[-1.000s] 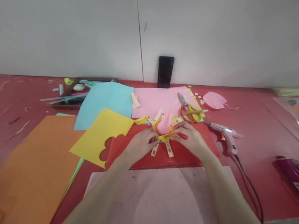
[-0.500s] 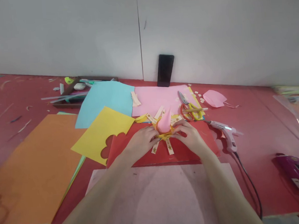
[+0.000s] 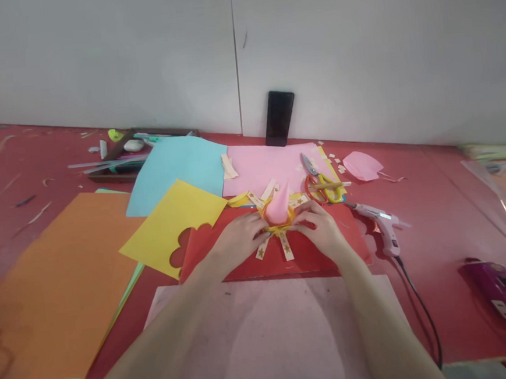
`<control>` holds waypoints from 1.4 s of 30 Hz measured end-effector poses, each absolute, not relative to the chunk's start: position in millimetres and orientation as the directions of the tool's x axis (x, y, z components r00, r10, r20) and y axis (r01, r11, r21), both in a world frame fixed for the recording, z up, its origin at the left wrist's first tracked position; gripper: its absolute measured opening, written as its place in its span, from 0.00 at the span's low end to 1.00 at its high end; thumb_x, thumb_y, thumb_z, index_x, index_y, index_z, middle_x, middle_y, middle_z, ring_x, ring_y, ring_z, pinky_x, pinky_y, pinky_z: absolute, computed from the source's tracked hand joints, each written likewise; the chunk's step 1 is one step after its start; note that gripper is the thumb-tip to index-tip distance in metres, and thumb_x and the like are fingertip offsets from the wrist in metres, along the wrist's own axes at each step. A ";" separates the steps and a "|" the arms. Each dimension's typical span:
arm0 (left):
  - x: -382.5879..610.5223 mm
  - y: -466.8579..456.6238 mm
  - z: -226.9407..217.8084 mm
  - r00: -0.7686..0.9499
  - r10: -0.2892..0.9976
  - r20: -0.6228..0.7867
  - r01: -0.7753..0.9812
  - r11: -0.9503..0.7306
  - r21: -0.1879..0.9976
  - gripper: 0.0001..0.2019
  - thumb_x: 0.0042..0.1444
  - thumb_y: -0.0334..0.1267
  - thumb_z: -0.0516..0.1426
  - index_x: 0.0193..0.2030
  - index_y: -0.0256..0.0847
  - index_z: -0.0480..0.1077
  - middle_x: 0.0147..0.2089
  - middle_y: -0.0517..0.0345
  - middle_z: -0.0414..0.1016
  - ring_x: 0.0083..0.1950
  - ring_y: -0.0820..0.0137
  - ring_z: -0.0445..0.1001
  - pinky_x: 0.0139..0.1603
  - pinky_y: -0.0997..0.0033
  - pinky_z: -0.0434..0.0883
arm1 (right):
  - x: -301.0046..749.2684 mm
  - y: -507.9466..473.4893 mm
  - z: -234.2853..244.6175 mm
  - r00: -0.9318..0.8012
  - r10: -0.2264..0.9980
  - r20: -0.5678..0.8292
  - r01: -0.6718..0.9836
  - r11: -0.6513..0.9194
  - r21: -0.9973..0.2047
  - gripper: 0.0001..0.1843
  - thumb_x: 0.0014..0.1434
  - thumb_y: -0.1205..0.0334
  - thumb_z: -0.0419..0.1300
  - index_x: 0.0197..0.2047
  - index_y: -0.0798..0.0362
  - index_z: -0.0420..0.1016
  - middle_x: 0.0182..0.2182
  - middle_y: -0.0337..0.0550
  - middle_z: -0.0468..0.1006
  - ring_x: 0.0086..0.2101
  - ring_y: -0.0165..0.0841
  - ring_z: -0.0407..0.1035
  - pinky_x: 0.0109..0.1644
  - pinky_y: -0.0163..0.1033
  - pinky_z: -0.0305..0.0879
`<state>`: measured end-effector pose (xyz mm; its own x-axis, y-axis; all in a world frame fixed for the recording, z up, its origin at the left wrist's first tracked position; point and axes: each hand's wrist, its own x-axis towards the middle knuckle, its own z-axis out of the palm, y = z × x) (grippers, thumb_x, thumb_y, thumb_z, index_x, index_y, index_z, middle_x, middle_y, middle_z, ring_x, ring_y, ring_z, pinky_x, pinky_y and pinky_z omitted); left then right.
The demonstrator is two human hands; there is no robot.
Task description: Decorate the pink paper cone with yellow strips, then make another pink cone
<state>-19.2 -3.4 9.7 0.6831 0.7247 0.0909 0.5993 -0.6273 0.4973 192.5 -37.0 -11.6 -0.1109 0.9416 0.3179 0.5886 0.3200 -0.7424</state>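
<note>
The left hand (image 3: pixel 238 241) and right hand (image 3: pixel 322 232) close their fingers from either side on the yellow paper band (image 3: pixel 278 229) ringing the pink paper cone (image 3: pixel 279 206). The cone stands upright between the fingertips on a red paper sheet (image 3: pixel 319 255). Star-printed cream strips (image 3: pixel 286 247) fan out beneath the fingers, and orange-handled scissors (image 3: pixel 323 187) lie beyond the right fingers.

Both hands, left (image 3: pixel 238 241) and right (image 3: pixel 321 231), around pink paper cone (image 3: pixel 278 207) on red sheet (image 3: pixel 319 257).

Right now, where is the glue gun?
Head view: the glue gun lies right of the right hand, beside the red sheet, with the scissors just beyond it.
</note>
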 end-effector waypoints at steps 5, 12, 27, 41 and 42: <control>-19.0 -4.0 9.8 0.680 0.727 0.097 0.589 -0.620 0.518 0.06 0.56 0.36 0.50 0.34 0.40 0.68 0.37 0.58 0.71 0.41 0.70 0.68 0.39 0.72 0.64 | 192.8 -36.0 -13.7 -0.101 0.942 0.320 0.584 0.317 -0.747 0.03 0.52 0.63 0.59 0.27 0.50 0.72 0.33 0.41 0.64 0.36 0.31 0.65 0.41 0.38 0.62; -17.8 -4.0 10.0 0.680 0.727 0.100 0.598 -0.628 0.499 0.07 0.56 0.37 0.50 0.32 0.39 0.67 0.36 0.57 0.70 0.40 0.70 0.67 0.39 0.71 0.64 | 191.9 -36.5 -13.2 -0.098 0.942 0.322 0.588 0.315 -0.745 0.03 0.52 0.63 0.59 0.28 0.50 0.72 0.32 0.40 0.64 0.35 0.31 0.64 0.40 0.38 0.63; -17.7 -3.9 13.9 0.689 0.720 0.078 0.594 -0.623 0.509 0.08 0.56 0.35 0.49 0.31 0.38 0.68 0.35 0.56 0.70 0.40 0.69 0.67 0.39 0.71 0.64 | 186.7 -39.0 -6.4 -0.101 0.929 0.357 0.605 0.342 -0.719 0.05 0.52 0.61 0.59 0.35 0.48 0.73 0.34 0.41 0.67 0.36 0.32 0.65 0.41 0.38 0.65; -19.1 -3.0 12.1 0.703 0.706 0.092 0.554 -0.624 0.551 0.08 0.57 0.36 0.49 0.35 0.40 0.69 0.39 0.57 0.71 0.43 0.69 0.67 0.41 0.71 0.64 | 186.1 -38.9 -7.8 -0.141 0.932 0.334 0.636 0.344 -0.691 0.04 0.51 0.60 0.60 0.32 0.49 0.72 0.34 0.42 0.67 0.35 0.33 0.66 0.42 0.39 0.64; -19.0 -2.9 12.2 0.704 0.705 0.089 0.555 -0.624 0.550 0.08 0.57 0.36 0.49 0.35 0.40 0.69 0.38 0.57 0.71 0.43 0.70 0.67 0.41 0.71 0.64 | 185.7 -39.0 -7.6 -0.143 0.932 0.332 0.639 0.343 -0.688 0.04 0.51 0.59 0.60 0.32 0.49 0.72 0.34 0.42 0.67 0.35 0.33 0.66 0.42 0.39 0.64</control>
<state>-19.0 -2.9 12.2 0.7036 0.7050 0.0894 0.5553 -0.6240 0.5497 185.7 -39.0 -7.6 -0.1425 0.9323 0.3324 0.6394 0.3430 -0.6881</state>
